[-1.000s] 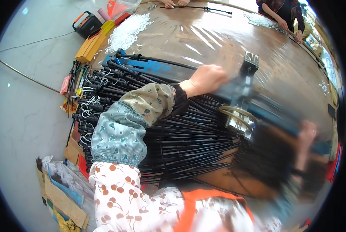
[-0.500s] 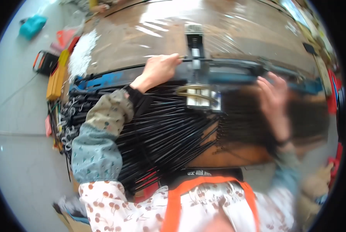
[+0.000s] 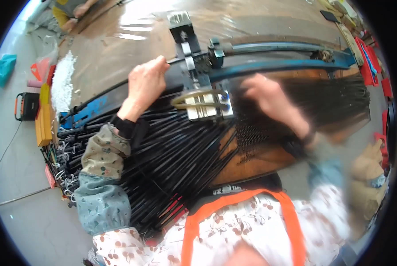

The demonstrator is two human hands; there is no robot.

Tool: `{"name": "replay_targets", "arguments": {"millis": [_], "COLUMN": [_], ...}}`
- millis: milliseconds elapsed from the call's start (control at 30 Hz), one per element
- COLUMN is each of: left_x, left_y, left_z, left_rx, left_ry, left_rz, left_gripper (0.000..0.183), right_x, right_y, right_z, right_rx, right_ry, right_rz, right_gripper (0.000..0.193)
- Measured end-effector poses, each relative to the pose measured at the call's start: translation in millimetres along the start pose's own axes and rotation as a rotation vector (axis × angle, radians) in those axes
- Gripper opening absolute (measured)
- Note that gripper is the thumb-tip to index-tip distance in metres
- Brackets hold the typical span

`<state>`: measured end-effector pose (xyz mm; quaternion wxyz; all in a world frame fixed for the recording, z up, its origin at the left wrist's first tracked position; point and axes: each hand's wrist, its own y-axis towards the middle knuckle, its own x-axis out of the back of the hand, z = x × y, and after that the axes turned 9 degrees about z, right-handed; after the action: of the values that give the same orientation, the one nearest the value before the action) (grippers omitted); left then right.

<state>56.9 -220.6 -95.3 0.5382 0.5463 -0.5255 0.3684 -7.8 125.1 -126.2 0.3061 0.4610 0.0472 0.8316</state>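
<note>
My left hand (image 3: pixel 146 84) is closed in a pinch on a thin black rod (image 3: pixel 176 59), which reaches right into the black and silver clamp (image 3: pixel 193 57) of a bench machine. Below that clamp sits a white metal block (image 3: pixel 203 108) with yellowish tubes looping over it. My right hand (image 3: pixel 271 98) is smeared by motion just right of the block, above a dense bundle of thin dark rods (image 3: pixel 314 99); its fingers cannot be made out. Many more black rods (image 3: pixel 172 146) with white loops at their left ends lie fanned out under my left forearm.
A blue rail (image 3: pixel 278 67) runs right from the clamp across the brown table (image 3: pixel 118 48). White scraps (image 3: pixel 62 84) are piled on the left, beside a yellow bar (image 3: pixel 43 119) and a black-orange case (image 3: pixel 27 106). Red bins (image 3: pixel 366 62) stand right. Another person's hands (image 3: pixel 76 15) show far left.
The view has turned, so the machine appears shifted left and tilted. My right hand has come left from the rail's right part toward the white block. My left hand stays closed by the clamp.
</note>
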Motion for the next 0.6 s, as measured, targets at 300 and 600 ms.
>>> {"name": "replay_targets", "arguments": {"millis": [300, 600], "left_x": [18, 82], "left_y": [12, -109], "left_z": [92, -95], "left_rx": [-0.324, -0.065], "left_ry": [0.317, 0.485], "left_rz": [-0.283, 0.030], "left_gripper": [0.010, 0.012], "right_x": [31, -6], "right_y": [-53, -115], "right_z": [52, 98], "right_rx": [-0.076, -0.094], "right_ry": [-0.389, -0.261], "right_rz": [0.278, 0.407], "right_gripper": [0.032, 0.053]}}
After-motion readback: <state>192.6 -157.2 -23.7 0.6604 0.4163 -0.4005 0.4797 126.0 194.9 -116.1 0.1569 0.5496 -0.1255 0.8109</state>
